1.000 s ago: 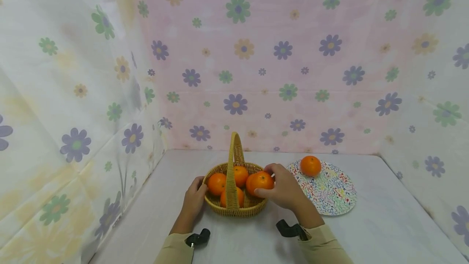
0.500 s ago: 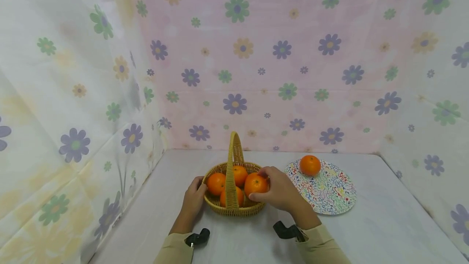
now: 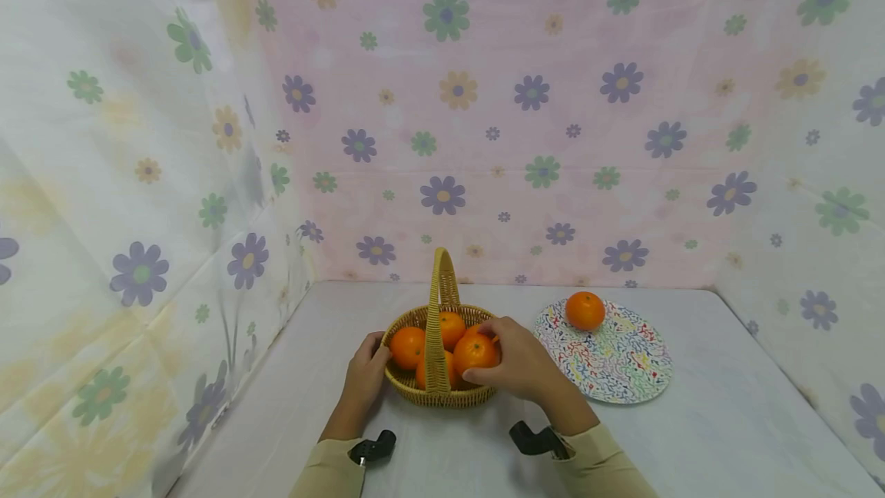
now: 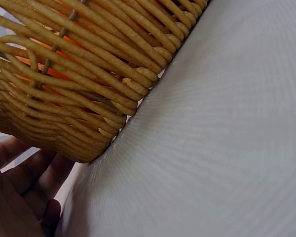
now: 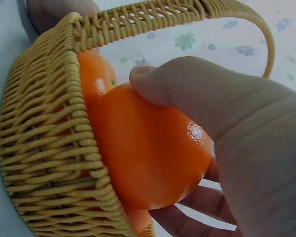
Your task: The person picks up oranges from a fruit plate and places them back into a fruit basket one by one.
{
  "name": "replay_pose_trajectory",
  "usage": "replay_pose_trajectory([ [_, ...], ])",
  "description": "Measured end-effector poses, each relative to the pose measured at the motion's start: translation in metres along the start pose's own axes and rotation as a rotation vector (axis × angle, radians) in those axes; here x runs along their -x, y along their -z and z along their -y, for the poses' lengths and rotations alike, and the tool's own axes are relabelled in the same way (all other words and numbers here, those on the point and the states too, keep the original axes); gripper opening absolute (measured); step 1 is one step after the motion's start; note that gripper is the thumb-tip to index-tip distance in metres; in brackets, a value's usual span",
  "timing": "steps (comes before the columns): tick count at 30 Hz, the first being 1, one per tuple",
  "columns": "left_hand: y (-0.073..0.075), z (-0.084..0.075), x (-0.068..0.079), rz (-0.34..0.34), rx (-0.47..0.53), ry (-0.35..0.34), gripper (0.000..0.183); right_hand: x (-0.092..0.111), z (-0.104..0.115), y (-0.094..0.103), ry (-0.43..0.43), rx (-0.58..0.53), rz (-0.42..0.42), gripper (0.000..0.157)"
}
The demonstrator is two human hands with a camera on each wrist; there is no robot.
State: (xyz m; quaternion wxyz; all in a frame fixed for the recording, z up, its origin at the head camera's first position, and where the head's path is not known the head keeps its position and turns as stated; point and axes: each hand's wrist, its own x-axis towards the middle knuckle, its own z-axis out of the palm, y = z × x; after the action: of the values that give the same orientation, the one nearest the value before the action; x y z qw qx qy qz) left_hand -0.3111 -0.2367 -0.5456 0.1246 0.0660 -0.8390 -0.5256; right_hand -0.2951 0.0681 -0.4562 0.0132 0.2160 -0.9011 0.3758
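A wicker basket (image 3: 442, 400) with a tall handle stands on the table and holds several oranges (image 3: 408, 347). At its left side my left hand (image 3: 366, 371) grips the rim; in the left wrist view that hand's fingers (image 4: 52, 173) lie against the outside of the wicker. My right hand (image 3: 518, 360) holds an orange (image 5: 153, 148) between thumb and fingers over the basket's right part. This orange overlaps others below and behind it. The right wrist view shows the thumb (image 5: 172, 81) on top and the other fingers underneath, partly hidden.
To the right lies a round plate (image 3: 615, 367) with a multicoloured speckled pattern. One more orange (image 3: 585, 311) sits near its back edge. Flower-patterned cloth (image 3: 442, 98) hangs behind the white-covered table (image 3: 733, 390) and along both sides.
My right hand has moved left and slightly down with the orange, from the basket's right rim further over the inside. The left hand and the basket have stayed nearly still.
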Motion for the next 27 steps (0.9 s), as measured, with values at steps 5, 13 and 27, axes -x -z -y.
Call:
replay_pose_trajectory([
  [5,-0.0003,0.0001,-0.0002,-0.002,-0.004,-0.002,0.04,0.0002,0.0009,-0.002,-0.004,-0.006,0.011,0.065],
  [13,0.0004,-0.0011,0.0009,0.006,-0.014,-0.001,0.04,0.001,0.0045,-0.0026,-0.028,-0.008,0.013,0.068],
  [27,0.0001,-0.0015,0.0015,0.015,-0.019,0.007,0.041,0.0005,0.0043,-0.0049,-0.047,0.019,-0.004,0.074],
])
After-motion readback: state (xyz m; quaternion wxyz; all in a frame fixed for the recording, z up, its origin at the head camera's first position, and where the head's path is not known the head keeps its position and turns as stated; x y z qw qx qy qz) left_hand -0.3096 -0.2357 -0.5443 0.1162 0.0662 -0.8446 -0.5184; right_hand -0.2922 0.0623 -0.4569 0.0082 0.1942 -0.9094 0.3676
